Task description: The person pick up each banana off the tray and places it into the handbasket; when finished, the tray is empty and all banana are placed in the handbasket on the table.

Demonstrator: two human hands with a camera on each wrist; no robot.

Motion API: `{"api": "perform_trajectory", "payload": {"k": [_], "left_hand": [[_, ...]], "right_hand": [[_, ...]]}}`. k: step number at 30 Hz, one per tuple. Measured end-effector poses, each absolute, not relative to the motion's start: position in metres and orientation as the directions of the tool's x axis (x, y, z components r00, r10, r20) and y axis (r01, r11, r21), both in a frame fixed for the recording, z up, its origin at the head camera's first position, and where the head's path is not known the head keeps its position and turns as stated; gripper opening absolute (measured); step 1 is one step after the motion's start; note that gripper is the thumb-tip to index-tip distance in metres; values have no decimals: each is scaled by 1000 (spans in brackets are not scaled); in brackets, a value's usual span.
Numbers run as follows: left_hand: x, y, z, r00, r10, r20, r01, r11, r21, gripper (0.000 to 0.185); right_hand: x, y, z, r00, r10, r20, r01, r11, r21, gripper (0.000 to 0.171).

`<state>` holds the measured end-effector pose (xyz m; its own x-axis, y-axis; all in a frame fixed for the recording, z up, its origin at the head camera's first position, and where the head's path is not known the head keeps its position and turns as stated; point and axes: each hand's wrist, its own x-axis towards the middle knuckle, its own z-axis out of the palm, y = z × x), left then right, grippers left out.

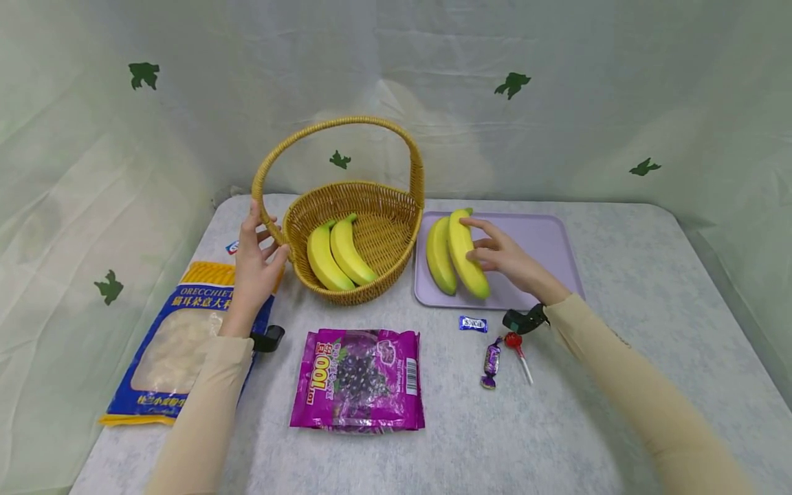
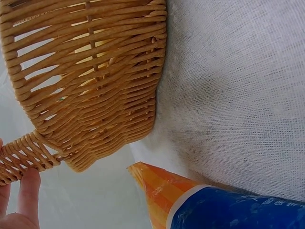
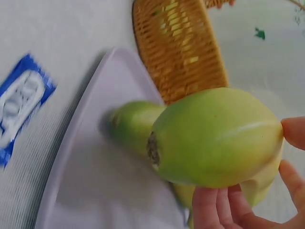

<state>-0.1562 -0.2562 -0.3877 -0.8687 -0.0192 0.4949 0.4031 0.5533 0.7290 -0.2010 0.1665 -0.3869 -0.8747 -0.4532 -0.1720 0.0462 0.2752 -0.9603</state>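
My left hand [image 1: 252,271] grips the base of the handle [image 1: 265,161] on the left side of a wicker basket [image 1: 390,237]. In the left wrist view its fingers [image 2: 29,191] lie against the woven handle [image 2: 24,155]. Two yellow bananas [image 1: 326,260] lie side by side inside the basket. My right hand [image 1: 510,265] holds another banana [image 1: 465,256] between thumb and fingers, over the lilac tray [image 1: 538,240]. Beside it on the tray lies a second banana [image 1: 438,256]. The right wrist view shows the held banana's green end [image 3: 214,138] close up.
A blue-and-yellow pasta bag [image 1: 179,344] lies under my left forearm. A purple grape candy bag [image 1: 359,381] sits at the front. Near the tray are a blue-wrapped candy [image 1: 473,324], a purple candy [image 1: 491,362] and a red lollipop [image 1: 514,341]. Curtains stand behind the table.
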Motion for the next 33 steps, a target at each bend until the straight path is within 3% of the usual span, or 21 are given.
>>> {"api": "perform_trajectory", "payload": {"k": [19, 33], "left_hand": [[-154, -255, -386, -861, -25, 508, 411, 555, 723, 82], [-154, -254, -385, -869, -31, 495, 397, 554, 732, 81]], "right_hand": [[-192, 92, -351, -736, -673, -76, -86, 205, -975, 62], [-219, 43, -346, -719, -691, -71, -132, 236, -963, 63]]}}
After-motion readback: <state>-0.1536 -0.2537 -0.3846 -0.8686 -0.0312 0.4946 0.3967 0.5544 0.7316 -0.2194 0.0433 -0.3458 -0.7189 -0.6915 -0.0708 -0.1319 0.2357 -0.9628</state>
